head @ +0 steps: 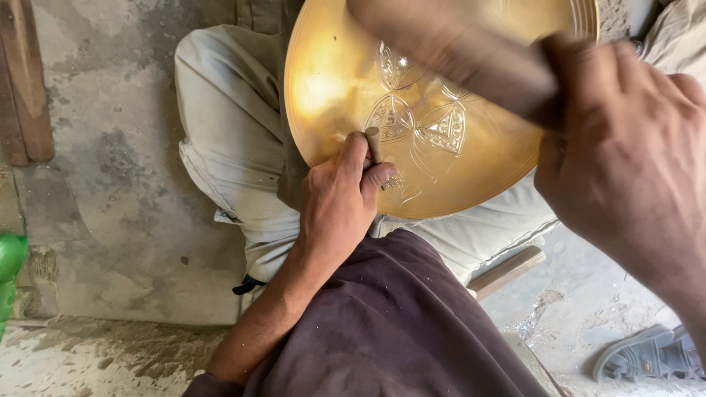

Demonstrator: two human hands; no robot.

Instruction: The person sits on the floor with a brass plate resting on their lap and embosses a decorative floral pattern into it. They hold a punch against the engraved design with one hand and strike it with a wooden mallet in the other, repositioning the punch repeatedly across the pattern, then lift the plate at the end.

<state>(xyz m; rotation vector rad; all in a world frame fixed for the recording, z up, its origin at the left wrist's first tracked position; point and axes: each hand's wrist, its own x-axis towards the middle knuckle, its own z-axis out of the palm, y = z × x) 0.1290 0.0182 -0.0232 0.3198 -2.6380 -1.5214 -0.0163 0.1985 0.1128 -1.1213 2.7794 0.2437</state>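
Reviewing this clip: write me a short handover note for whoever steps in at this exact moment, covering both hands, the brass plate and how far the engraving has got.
Left hand: closed on a small metal chisel, tip set on the plate's face near the lower edge.
Right hand: raised close to the camera, gripping a blurred wooden handle; its head is not visible.
Brass plate: resting tilted on the person's lap, against light trousers.
Done: several leaf-shaped engraved motifs around the centre.
Left: the outer band and the left part of the face are plain, unengraved metal.
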